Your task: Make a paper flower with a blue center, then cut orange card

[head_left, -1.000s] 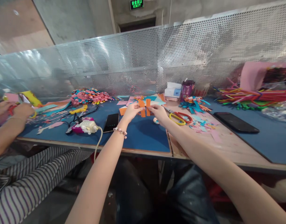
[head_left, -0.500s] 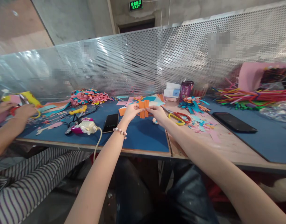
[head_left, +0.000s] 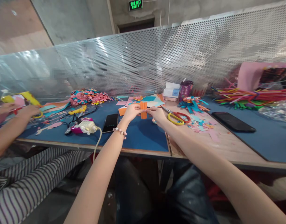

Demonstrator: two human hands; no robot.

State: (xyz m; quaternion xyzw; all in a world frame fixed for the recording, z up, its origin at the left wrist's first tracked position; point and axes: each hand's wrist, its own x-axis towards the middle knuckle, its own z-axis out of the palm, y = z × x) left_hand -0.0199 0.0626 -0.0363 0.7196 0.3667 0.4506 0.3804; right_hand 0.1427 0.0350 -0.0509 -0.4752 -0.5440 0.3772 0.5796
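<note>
My left hand (head_left: 133, 112) and my right hand (head_left: 157, 114) meet above the blue mat (head_left: 143, 137), each with its fingertips closed on an orange slitted sheet piece (head_left: 143, 114). The piece stands upright between them, pinched at its middle; whether it is paper or foam I cannot tell. Under my right wrist lie scissors with yellow handles (head_left: 175, 119), and red handles (head_left: 185, 117) show beside them. Behind my hands are flat coloured sheets (head_left: 154, 100) in pink, orange and light blue. An orange scrap (head_left: 122, 110) rests left of my left hand.
A phone (head_left: 110, 122) and a power strip (head_left: 87, 127) lie to the left, a second phone (head_left: 233, 122) to the right. Cut scraps (head_left: 201, 123), a purple cup (head_left: 186, 89) and coloured pipe cleaners (head_left: 247, 95) sit on the right. A co-worker's hands (head_left: 26, 112) work far left.
The orange piece looks narrower, its strips drawn together between my fingertips. My hands stay in almost the same place. The co-worker's hand on the left has shifted slightly.
</note>
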